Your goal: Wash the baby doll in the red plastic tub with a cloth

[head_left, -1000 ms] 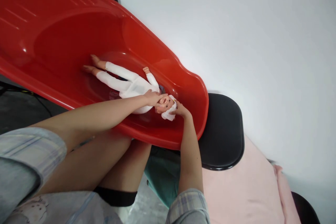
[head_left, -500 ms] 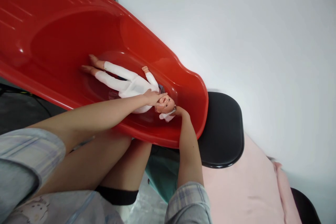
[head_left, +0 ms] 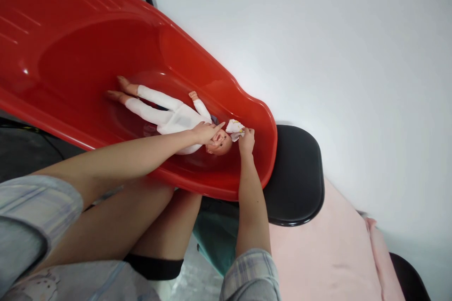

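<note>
A baby doll (head_left: 181,116) in a white outfit lies on its back in a red baby bathtub (head_left: 190,68), head toward the narrow right end. My left hand (head_left: 204,132) holds it at the neck and jaw, index finger stretched along the far side of the head and thumb nearer me. My right hand (head_left: 247,141) is closed on a small white cloth (head_left: 234,128) with yellow marks, just beyond the crown of the doll's head. The doll's near arm is hidden beneath my left forearm.
A black stool seat (head_left: 296,174) adjoins the tub's right end. Past it lies a pink cloth-covered surface (head_left: 314,244). The white wall (head_left: 318,47) runs along the tub's far side, and my knees are against the near rim.
My right hand has carried the cloth from the near side of the doll's head around to the far side, lifting it off the head. My left hand stays at the doll's neck.
</note>
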Tool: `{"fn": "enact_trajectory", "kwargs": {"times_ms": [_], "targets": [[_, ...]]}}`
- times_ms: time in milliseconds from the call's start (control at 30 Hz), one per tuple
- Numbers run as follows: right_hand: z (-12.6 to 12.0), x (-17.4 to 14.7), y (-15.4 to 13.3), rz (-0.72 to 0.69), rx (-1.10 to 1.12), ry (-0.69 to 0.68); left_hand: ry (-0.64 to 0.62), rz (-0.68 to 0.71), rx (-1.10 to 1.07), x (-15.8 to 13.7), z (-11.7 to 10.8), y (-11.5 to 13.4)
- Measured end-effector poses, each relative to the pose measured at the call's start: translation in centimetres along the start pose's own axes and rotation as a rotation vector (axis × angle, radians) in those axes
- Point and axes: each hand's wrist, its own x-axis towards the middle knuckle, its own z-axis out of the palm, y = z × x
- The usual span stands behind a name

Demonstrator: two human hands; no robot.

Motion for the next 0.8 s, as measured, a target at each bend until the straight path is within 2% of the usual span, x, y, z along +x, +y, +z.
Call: {"fn": "enact_trajectory", "kwargs": {"times_ms": [100,267,333,400,500,600,667,800], "targets": [[0.3,0.0,-0.7,-0.132,0.107,0.064,0.100,0.018,0.018,0.2,0.2,0.3],[1.3,-0.4,-2.2,-0.463,0.242,0.044,0.452,0.021,0.012,0.4,0.0,0.2],[1.6,-0.5,-2.6,-0.575,0.272,-0.005,0.473,-0.005,0.014,0.3,-0.7,0.1],[1.7,-0.6,-2.7,-0.630,0.308,-0.046,0.438,-0.091,0.018,0.1,-1.5,-0.1],[1.6,-0.4,-2.4,-0.606,0.378,-0.079,0.390,-0.279,-0.005,0.0,-2.3,-0.8],[1.3,-0.2,-2.0,-0.519,0.401,-0.145,0.354,-0.378,-0.044,0.0,-2.3,-1.6],[1.2,-0.2,-1.9,-0.466,0.383,-0.233,0.314,-0.373,-0.060,-0.1,-2.0,-2.0],[1.6,-0.8,-2.4,-0.346,0.240,-0.487,0.212,-0.262,-0.076,0.1,-0.9,-2.1]]}}
